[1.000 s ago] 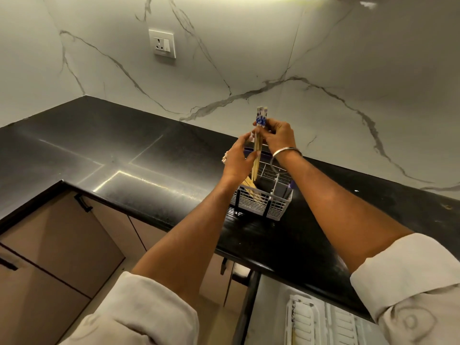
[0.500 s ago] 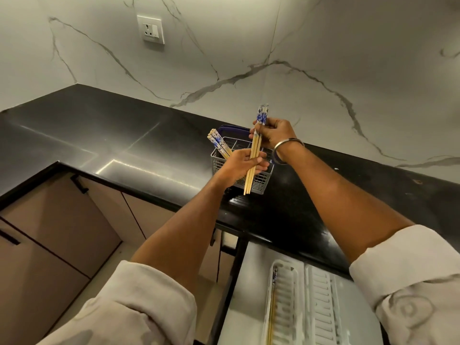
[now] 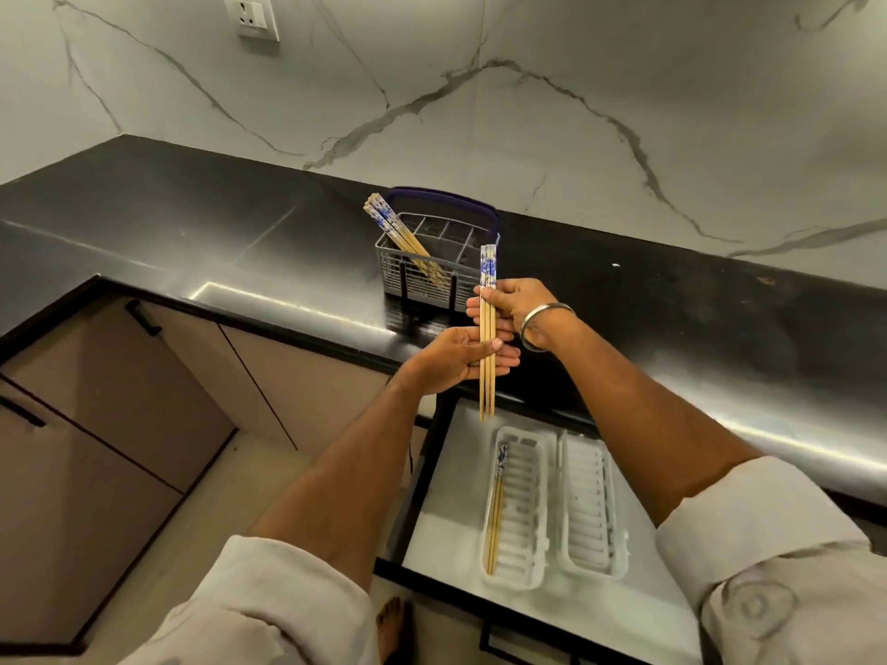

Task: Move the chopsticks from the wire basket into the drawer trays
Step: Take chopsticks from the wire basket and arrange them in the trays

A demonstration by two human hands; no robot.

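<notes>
Held chopsticks [image 3: 487, 328]: a small bundle, upright, blue-patterned ends up, bare tips pointing down toward the open drawer [image 3: 446, 530]. A second ago this bundle was directly over the wire basket [image 3: 434, 276], tips apparently still inside it. Now it is clear of the basket and out past the front edge of the black surface [image 3: 192, 242], above the drawer's back end.

Right hand [image 3: 516, 307]: grip closed round the bundle just below the patterned section. Left hand [image 3: 461, 360]: fingers laid flat behind the lower shafts, thumb across the front, steadying and squaring the bundle. Both hands share the load.

Basket: more chopsticks [image 3: 408, 240] lean in its left compartment, patterned ends sticking out up-left. Not emptied.

Drawer: two white ribbed trays side by side. Left tray [image 3: 521, 511] already holds a few chopsticks [image 3: 497, 511] along its left wall. Right tray [image 3: 588, 506] shows none.

Reading: extraction step done for this bundle; transfer under way, placement not yet done. Bundle needs to tip from upright to lying flat, lengthwise with a tray. Judged risk: loose sticks fanning out as the left hand lets go.

Task roughly midway: some placed, some in hand, some left in basket.
</notes>
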